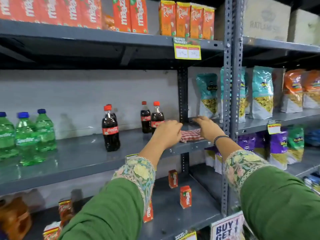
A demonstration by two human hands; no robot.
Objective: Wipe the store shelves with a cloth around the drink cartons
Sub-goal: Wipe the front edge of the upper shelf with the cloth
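A red-and-white checked cloth point(190, 135) lies bunched on the grey middle shelf point(83, 153), at its right end by the upright post. My left hand point(167, 134) is curled at the cloth's left edge and grips it. My right hand point(207, 127) lies over the cloth's right end with its fingers stretched toward the back wall. Two cola bottles point(152, 116) stand just behind my left hand. Large orange drink cartons point(129, 13) and yellow-orange juice cartons point(186, 19) line the top shelf. Small red drink cartons point(185, 196) stand scattered on the lower shelf.
Another cola bottle point(110, 129) stands mid-shelf, and green soda bottles point(27, 135) stand at the left. Snack bags point(262, 91) fill the neighbouring shelf unit beyond the slotted post point(232, 84). A yellow price tag point(187, 49) hangs from the top shelf edge.
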